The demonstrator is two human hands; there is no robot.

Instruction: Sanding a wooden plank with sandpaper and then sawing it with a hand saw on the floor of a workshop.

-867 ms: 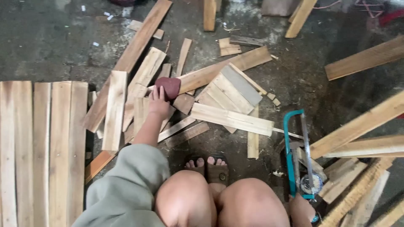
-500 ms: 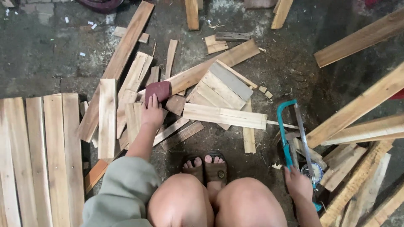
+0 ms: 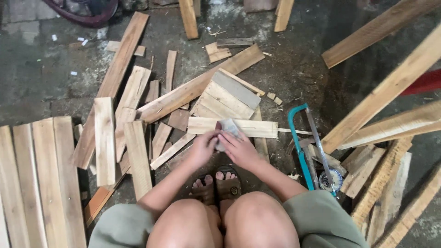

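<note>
Grey, crumpled sheet of sandpaper (image 3: pixel 228 130), pale on the upper face with a dark reddish edge showing at its left, pinched between both hands just above a light wooden slat (image 3: pixel 243 127). Left hand (image 3: pixel 202 148) gripping the sheet's left edge with fingers (image 3: pixel 212 136) curled tight; right hand (image 3: pixel 240 149) clasping the right side, fingers (image 3: pixel 226 138) bent over it. Below the fingers, sandalled feet (image 3: pixel 218 186) on the concrete floor (image 3: pixel 41 87). Right of the fingers, a teal-framed saw (image 3: pixel 303 147) lying flat. Left of the fingers, scattered planks (image 3: pixel 104 140).
</note>
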